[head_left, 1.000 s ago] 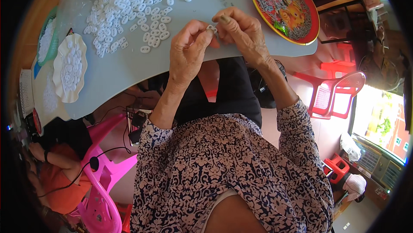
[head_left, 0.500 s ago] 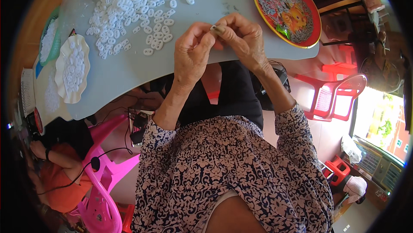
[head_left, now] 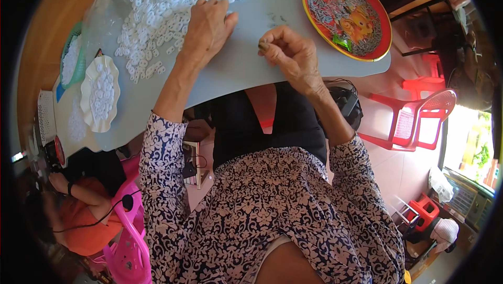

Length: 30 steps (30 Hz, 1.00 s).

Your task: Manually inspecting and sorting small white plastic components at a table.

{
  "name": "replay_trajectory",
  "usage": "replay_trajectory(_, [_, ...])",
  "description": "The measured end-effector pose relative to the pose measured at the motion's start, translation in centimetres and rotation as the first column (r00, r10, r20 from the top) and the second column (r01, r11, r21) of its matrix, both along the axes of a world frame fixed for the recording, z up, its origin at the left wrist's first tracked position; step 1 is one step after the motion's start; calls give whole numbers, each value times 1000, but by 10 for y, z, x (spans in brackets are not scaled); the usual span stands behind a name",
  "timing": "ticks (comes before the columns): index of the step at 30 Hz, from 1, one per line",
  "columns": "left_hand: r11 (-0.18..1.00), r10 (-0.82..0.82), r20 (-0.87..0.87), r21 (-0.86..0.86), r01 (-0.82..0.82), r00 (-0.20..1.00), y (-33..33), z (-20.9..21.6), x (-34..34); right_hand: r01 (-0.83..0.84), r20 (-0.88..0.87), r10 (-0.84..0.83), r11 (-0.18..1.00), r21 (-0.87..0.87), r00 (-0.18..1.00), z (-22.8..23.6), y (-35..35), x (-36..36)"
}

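My left hand (head_left: 207, 31) is over the near right edge of a pile of white oval plastic pieces (head_left: 157, 3), each with two holes. Its back faces up and the thumb sticks out to the right; the other fingers bend down out of sight, so what they hold is hidden. To the right, my right hand (head_left: 292, 57) hovers above the table's front edge with thumb and forefinger pinched together. Anything between those fingertips is too small to make out. Beyond it stands a round red tray (head_left: 385, 37) with a gold rim, holding many small grey metal parts and something green.
On the grey table (head_left: 246, 71), a scalloped cream dish (head_left: 89, 92) and a green basket (head_left: 78, 71) at the left hold white pieces. A few tiny bits lie near the tray. A person in orange (head_left: 86, 218) sits lower left beside a pink chair (head_left: 131, 247). Red chairs (head_left: 414, 119) stand right.
My hands were together, fingertips meeting at a small piece. They have parted: my left hand went left to the white pile, while my right stayed pinched near its place. The view has shifted slightly.
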<state>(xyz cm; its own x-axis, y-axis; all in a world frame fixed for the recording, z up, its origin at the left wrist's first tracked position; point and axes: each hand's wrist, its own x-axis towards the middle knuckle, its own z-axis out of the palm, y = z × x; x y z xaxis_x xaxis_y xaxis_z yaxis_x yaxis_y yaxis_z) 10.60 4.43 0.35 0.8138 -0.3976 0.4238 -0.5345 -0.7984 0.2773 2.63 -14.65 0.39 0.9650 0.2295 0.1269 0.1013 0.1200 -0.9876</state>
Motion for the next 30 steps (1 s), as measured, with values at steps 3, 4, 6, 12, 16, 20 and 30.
replay_trajectory(3, [992,-112,88,-55,117,990,-4,-7,4,-5,4,5,1000,-24,1000,0,0,1])
replay_trajectory(4, [991,-120,87,-52,125,989,-6,-6,4,-15,10,15,1000,-26,1000,-1,-1,1])
replay_trajectory(6, [995,-102,35,14,102,994,-6,-4,-1,1,16,-1,1000,-11,1000,-1,-2,1])
replay_trajectory(12, [577,-272,-449,-784,-229,851,-15,11,-43,42,51,-48,992,116,998,-9,-7,5])
replay_trajectory(16, [340,-348,-311,-921,-190,884,-28,-4,-66,14,3,-15,981,196,1000,-2,-2,8])
replay_trajectory(20, [573,-137,-273,-806,-149,952,-36,-6,-81,-35,-66,54,964,262,996,-1,-5,8])
replay_trajectory(30, [812,-107,174,-553,187,979,-37,-1,-76,-77,-130,115,961,267,985,1,-10,11])
